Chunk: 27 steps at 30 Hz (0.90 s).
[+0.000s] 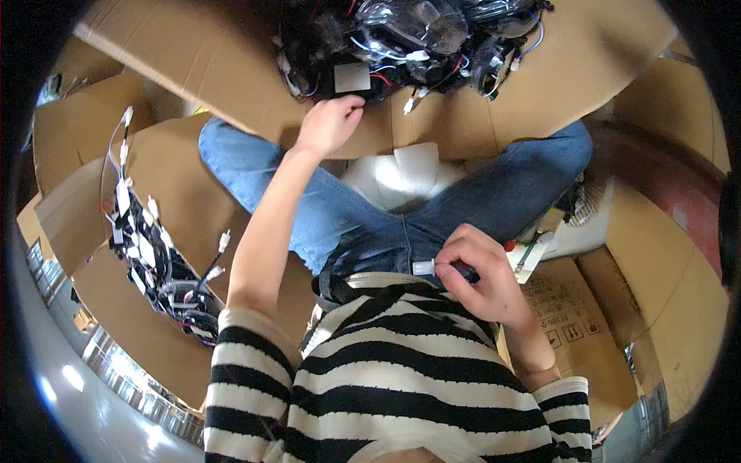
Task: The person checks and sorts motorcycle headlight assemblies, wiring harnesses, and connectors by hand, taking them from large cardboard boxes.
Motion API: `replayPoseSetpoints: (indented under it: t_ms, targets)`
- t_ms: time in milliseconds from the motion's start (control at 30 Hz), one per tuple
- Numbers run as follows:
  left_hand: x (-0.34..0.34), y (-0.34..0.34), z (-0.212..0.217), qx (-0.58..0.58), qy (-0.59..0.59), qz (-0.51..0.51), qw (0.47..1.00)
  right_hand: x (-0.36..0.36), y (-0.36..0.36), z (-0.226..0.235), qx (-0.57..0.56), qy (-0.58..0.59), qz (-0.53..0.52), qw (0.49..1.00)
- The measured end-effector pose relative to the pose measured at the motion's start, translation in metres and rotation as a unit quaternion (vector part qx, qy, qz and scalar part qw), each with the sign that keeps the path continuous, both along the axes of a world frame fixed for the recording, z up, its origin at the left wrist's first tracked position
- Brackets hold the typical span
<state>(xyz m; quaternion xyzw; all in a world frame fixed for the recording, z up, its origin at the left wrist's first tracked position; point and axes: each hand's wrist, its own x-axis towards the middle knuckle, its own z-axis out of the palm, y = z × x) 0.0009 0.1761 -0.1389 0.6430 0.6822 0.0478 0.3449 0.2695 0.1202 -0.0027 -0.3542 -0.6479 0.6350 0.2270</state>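
Note:
My right hand (480,272) is closed, held close to my waist, with a small white plastic connector (423,268) pinched between thumb and fingers. Some dark material shows under its palm. Farther forward, my left hand (332,125) reaches to the near edge of a pile of black wire harnesses (413,35), partly wrapped in clear plastic. Its fingers are curled; what they hold, if anything, is hidden. Just beyond them lies a pale square label (352,78). White connectors (409,105) on red, blue and white wires stick out of the pile.
The pile rests on a wide cardboard sheet (201,65) across my knees. At left, another bundle of harnesses (158,270) with white connectors lies on a cardboard box (123,324). A printed carton (567,309) stands at right, beside a small tool with a red end (521,251).

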Motion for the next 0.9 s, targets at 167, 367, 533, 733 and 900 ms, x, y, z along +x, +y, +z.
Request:
replayPoseSetpoints:
  t_ms: [167,367,533,733,900]
  targets:
    - [0.033,0.069,-0.071,-0.137,0.191,-0.062,0.97,0.0,0.013,0.001,-0.065,-0.068,-0.03,0.995]
    - [0.04,0.086,-0.111,-0.138,0.254,-0.063,0.955,-0.01,0.026,-0.006,-0.109,-0.072,-0.031,0.991]
    - [0.021,0.085,-0.101,-0.099,0.133,-0.098,0.981,-0.015,0.028,-0.008,-0.126,-0.076,-0.008,0.989]
    - [0.03,0.06,-0.071,-0.055,0.197,-0.18,0.962,-0.021,0.021,-0.008,-0.124,-0.132,-0.025,0.983]
    - [0.02,0.028,-0.048,0.075,0.213,-0.131,0.965,-0.019,0.013,-0.002,-0.103,-0.133,-0.004,0.986]
